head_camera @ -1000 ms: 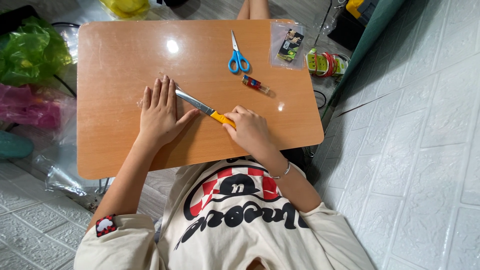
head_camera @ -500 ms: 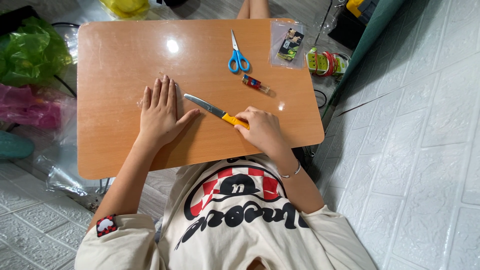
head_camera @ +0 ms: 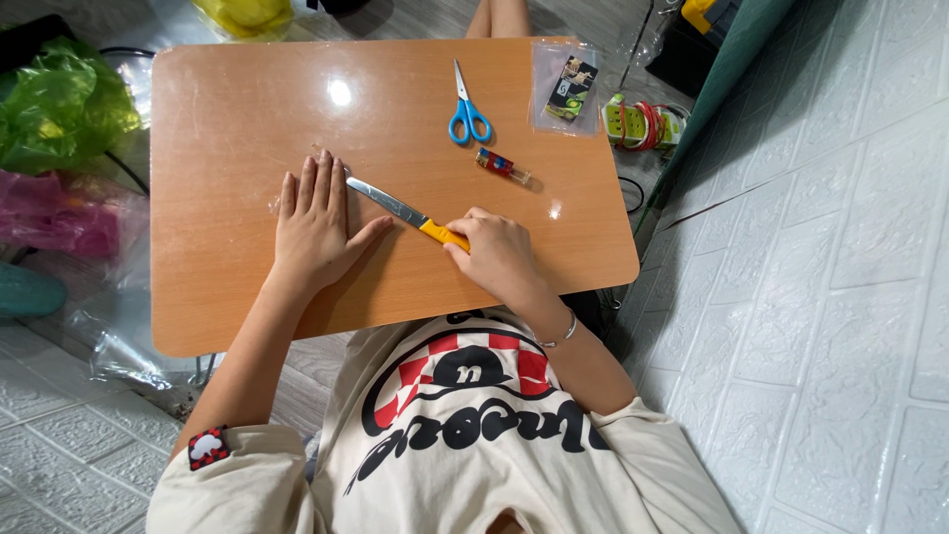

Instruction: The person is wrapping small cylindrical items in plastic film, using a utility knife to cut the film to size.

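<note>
Fingers of the right hand are gripping the yellow knife, sliding it back lower now; left hand is pressing flat, open, on the counter.

Cream printed T-shirt, thin silver wrist bracelet.

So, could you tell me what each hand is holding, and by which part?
The right hand grips a utility knife by its yellow handle; the left hand holds nothing, lying flat on the table.

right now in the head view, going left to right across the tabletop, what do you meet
left hand → utility knife → right hand; farther back, blue scissors → small red and blue tube → clear packet
</note>
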